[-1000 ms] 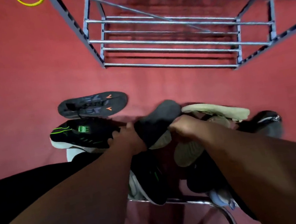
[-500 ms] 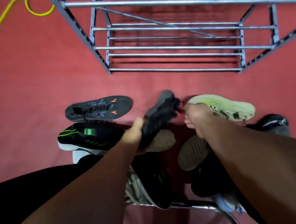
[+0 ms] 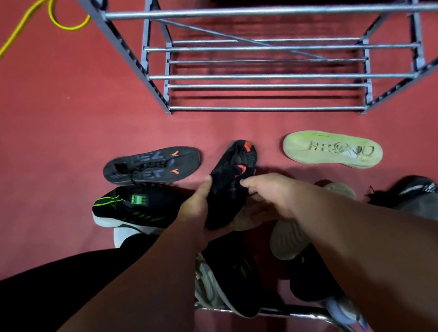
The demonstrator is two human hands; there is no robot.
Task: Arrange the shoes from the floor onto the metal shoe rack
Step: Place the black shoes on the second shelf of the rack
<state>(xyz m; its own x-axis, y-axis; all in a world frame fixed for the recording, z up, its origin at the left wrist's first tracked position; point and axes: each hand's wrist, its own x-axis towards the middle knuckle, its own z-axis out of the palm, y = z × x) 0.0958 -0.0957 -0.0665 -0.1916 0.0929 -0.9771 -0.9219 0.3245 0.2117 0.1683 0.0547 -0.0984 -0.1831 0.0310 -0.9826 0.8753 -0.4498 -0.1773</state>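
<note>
Hands meet over a heap of shoes on the red floor (image 3: pixel 35 137). The left hand (image 3: pixel 197 208) grips a black shoe with red marks (image 3: pixel 232 175) from its left side, thumb laid along the upper and the other fingers curled underneath, out of sight. The right hand (image 3: pixel 269 195) holds the same shoe at its right edge, fingers curled in against it; how far they wrap beneath cannot be told. The shoe is held above the heap, slightly blurred, its far end pointing toward the metal shoe rack (image 3: pixel 253 67), which stands well apart from it on the floor. Left of the held shoe a dark shoe with orange marks (image 3: pixel 152 166) lies sole up, and just beside that a black shoe with green stripes (image 3: pixel 132 205) sits on its white sole. To the right a pale green shoe (image 3: pixel 332 149) lies sole up, and nearer the person a grey-black shoe (image 3: pixel 412 197) rests on the floor. More shoes lie heaped under both forearms, above a chrome tube (image 3: pixel 292 312). A yellow cable (image 3: pixel 7 47) loops across the floor at far left.
</note>
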